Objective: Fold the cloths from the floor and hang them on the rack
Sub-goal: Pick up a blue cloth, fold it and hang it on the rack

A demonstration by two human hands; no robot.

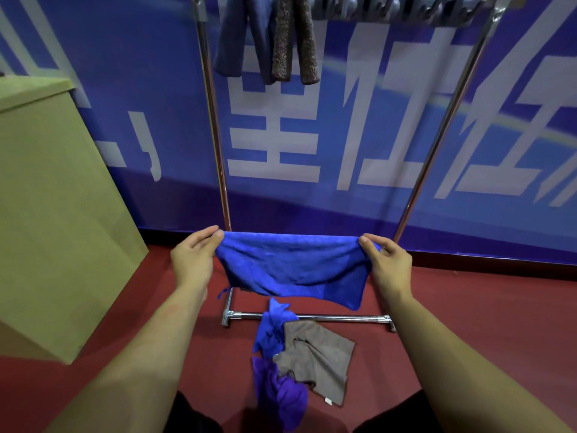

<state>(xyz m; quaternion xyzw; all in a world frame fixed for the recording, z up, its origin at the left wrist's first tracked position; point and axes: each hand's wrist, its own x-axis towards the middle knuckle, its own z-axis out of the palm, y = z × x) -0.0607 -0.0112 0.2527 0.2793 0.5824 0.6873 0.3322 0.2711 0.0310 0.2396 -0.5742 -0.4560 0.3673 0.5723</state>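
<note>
The left hand [195, 256] and the right hand [385, 262] each pinched one upper corner of a blue cloth [293, 267], thumb and fingers closed on the fabric. The cloth hung folded between them, its top edge stretched level and its lower edge sagging, lower at 4 o'clock. It was held in the air in front of the rack [218, 145], whose two chrome posts rose behind it toward 12 o'clock.

On the red floor [468, 307] at 6 o'clock from the held cloth lay three more: a second blue cloth [271, 331] draped over the rack's base bar [340, 318], a grey cloth [318, 357] touching it at 4 o'clock, and a purple cloth [279, 395] bunched just below both.

At 12 o'clock, up on the rack, hung a dark blue cloth [240, 39] and a brown speckled cloth [295, 42] side by side. A cardboard box [56, 214] stood at 9 o'clock, well apart from the rack. A blue banner [343, 135] covered the wall behind.
</note>
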